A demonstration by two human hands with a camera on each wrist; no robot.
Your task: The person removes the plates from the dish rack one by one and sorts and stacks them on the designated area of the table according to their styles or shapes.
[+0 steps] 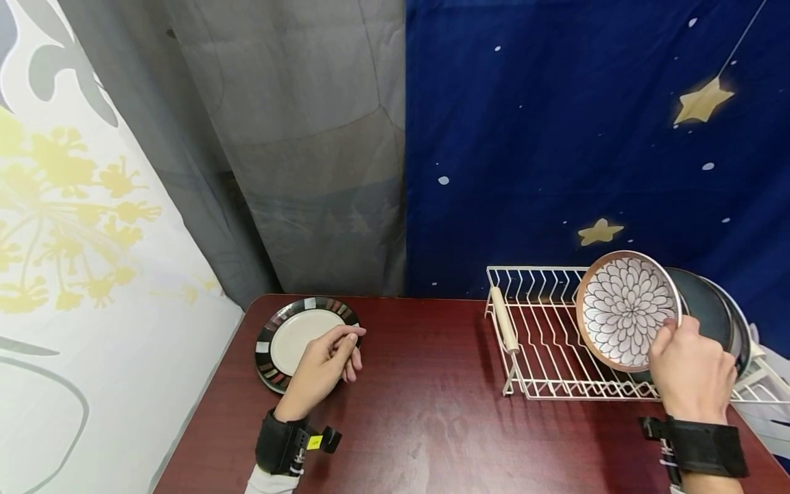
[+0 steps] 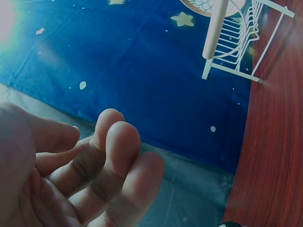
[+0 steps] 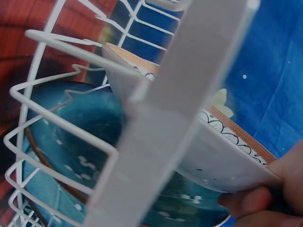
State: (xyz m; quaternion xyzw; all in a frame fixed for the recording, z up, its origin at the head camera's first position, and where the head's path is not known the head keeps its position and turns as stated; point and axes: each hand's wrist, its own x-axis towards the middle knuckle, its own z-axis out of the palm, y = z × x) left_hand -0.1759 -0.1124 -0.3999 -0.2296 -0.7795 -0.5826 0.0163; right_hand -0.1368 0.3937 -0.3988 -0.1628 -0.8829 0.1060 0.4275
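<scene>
My right hand (image 1: 694,367) pinches the rim of a bowl (image 1: 629,309), thumb on the inner side. The bowl has a brown rim and a white inside with dark petal outlines; it tilts toward the head camera, over the right half of a white wire dish rack (image 1: 555,343). Behind it in the rack stand dark teal dishes (image 1: 703,309), seen from below as speckled teal ware (image 3: 85,127) in the right wrist view. At left, my left hand (image 1: 324,363) hovers with loosely bent fingers, holding nothing, partly covering a plate (image 1: 299,343) with a dark patterned rim.
The rack has a cream handle (image 1: 505,319) on its left end. A dark red wooden table (image 1: 420,412) carries everything. A blue star-printed curtain (image 1: 494,137) and a grey curtain (image 1: 308,137) hang behind; white floral fabric (image 1: 92,274) is at the left.
</scene>
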